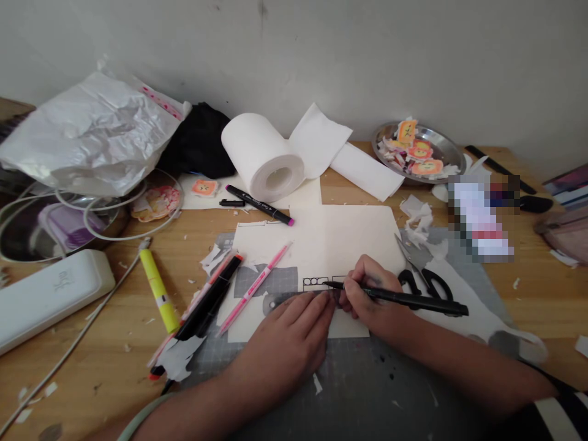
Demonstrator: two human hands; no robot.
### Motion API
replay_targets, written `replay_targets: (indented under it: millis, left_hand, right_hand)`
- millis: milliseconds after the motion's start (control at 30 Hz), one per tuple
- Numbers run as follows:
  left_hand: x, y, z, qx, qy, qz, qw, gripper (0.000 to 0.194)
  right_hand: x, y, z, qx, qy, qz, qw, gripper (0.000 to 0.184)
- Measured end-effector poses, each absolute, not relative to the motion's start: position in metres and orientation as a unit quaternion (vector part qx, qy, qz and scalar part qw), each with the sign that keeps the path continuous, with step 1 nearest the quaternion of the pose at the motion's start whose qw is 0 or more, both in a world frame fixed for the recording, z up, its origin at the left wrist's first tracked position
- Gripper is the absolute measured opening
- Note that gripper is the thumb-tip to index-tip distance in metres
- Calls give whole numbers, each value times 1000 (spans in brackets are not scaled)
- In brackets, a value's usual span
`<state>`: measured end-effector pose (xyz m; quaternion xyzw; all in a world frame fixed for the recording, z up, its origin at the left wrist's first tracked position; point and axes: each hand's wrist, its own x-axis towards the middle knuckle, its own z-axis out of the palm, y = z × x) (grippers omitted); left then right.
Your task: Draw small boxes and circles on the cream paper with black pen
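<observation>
My right hand (370, 288) grips a black marker (413, 300), its tip down on a cream sheet of paper (358, 236). Under the tip are small drawn black boxes, one with a row of circles (315, 282) inside. My left hand (294, 331) presses a grey ruler (275, 301) onto the paper just below those boxes, fingers close together and covering most of it. A pink pen (255, 285) lies across the sheet, left of my hands. A rectangular gap in the paper shows the grey cutting mat (349, 380). Black-handled scissors (427, 282) lie beyond my right wrist.
Several markers (214, 294) lie at left beside a yellow highlighter (158, 291). A black-and-magenta marker (260, 205) lies by a paper roll (261, 156). A metal plate (452, 150) holds paper cutouts. A white power strip (55, 297), cable, plastic bag (87, 131) and paper scraps crowd the left.
</observation>
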<state>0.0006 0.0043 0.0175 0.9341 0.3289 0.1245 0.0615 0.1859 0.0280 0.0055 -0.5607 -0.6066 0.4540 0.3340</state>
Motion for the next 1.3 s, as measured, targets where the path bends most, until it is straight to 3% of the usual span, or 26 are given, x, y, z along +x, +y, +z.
replay_targets:
  millis: [1300]
  left_hand:
    - [0, 4, 12, 931, 318, 179, -16, 34]
  right_hand:
    - [183, 28, 16, -537, -625, 477, 304, 17]
